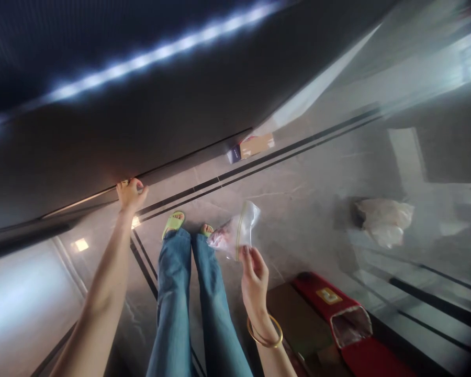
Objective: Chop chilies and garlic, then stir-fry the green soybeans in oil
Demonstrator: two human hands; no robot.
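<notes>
My right hand (255,272), with a gold bangle at the wrist, pinches a clear zip bag (237,230) by its edge near the zip strip. Something pinkish-red sits in the bag's lower corner; what it is I cannot make out. My left hand (131,195) has its fingers curled over the edge of a large dark panel (172,125), which looks like a door or cabinet front. Its fingertips are partly hidden behind that edge. The bag hangs in front of my legs, apart from the panel.
A bright light strip (149,58) crosses the dark surface above. On the floor, a small carton (257,145) lies beyond the dark stripes, and a whitish plastic bag (388,220) lies to the right. An open red box (317,293) stands near my right arm.
</notes>
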